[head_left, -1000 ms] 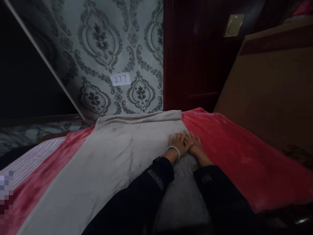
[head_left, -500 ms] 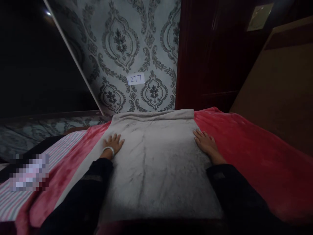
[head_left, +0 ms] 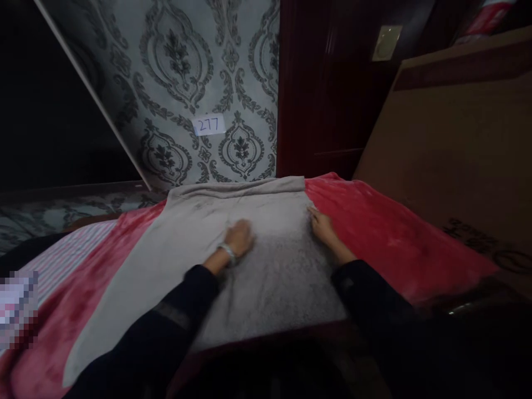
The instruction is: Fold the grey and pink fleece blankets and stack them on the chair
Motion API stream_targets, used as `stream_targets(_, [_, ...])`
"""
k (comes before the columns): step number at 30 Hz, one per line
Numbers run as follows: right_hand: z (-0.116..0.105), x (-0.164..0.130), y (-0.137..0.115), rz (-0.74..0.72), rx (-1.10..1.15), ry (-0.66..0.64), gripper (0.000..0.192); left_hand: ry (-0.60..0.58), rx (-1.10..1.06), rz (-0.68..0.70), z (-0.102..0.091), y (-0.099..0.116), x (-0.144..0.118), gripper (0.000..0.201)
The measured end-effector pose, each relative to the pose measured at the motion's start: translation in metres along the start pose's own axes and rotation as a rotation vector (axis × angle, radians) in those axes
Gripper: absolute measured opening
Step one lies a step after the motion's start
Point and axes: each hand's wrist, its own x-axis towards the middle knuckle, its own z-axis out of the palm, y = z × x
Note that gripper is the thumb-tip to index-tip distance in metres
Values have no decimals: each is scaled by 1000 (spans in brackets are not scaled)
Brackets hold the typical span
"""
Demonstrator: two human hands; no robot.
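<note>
A grey plush cloth [head_left: 266, 266] lies spread over a red plush blanket [head_left: 390, 233], its far end turned over in a fold. My left hand [head_left: 240, 237], wearing a pale bracelet, is over the middle of the grey cloth; motion blur hides its fingers. At the right edge of the cloth, my right hand [head_left: 323, 226] has its fingers closed on the border, beside the red blanket.
Striped fabric [head_left: 70, 249] shows at the left, with a blurred-out item [head_left: 16, 310] on it. A large cardboard box [head_left: 457, 138] stands at the right. Behind are patterned wallpaper [head_left: 178, 61], a dark red door [head_left: 320, 100] and a dark screen [head_left: 50, 111].
My left hand has moved right from the cloth's left side to its middle. My right hand has gone from lying flat to closing at the right edge. The view has turned right.
</note>
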Motion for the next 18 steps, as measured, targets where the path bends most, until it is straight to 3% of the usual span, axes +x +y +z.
stream_targets(5, [15,-27,0,-106,70,6,63,-118,-17,147,57,109,29,68])
stream_targets(8, [17,-29,5,-122,101,12,63,-83,4,160,81,133,35,72])
stream_targets(10, [18,-27,8,-134,124,12,62,-92,24,111,82,123,34,75])
stream_targets(12, [19,-26,9,-139,148,12,62,-115,50,21,72,96,27,77])
stream_targets(16, [22,-26,13,-142,169,26,61,-117,95,-173,39,9,-10,80])
stream_targets(18, [23,-27,14,-159,173,32,60,-47,83,-308,24,-37,-38,77])
